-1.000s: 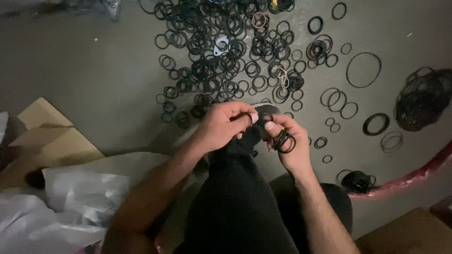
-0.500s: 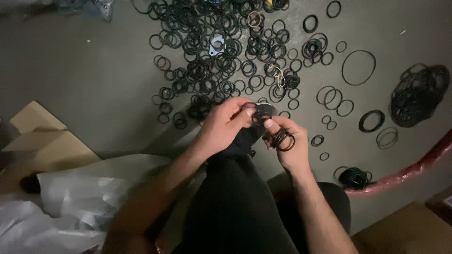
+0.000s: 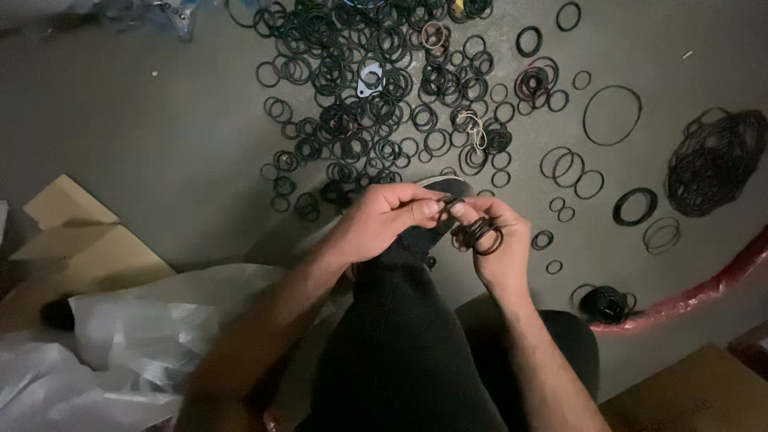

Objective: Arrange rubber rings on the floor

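My left hand and my right hand meet above my dark-trousered knee. Around the fingers of my right hand sits a small bunch of black rubber rings, held fast. My left hand pinches one black ring at the fingertips, touching the bunch. Beyond my hands, a wide scatter of black rings of many sizes lies on the grey floor.
A tangled heap of thin black rings lies at the right, and a small stack near my right knee. A red hose curves along the lower right. Cardboard pieces and white plastic sheeting lie at the left.
My hands have stayed together over my knee; the left fingers have shifted slightly on the ring. The view has drifted a little.
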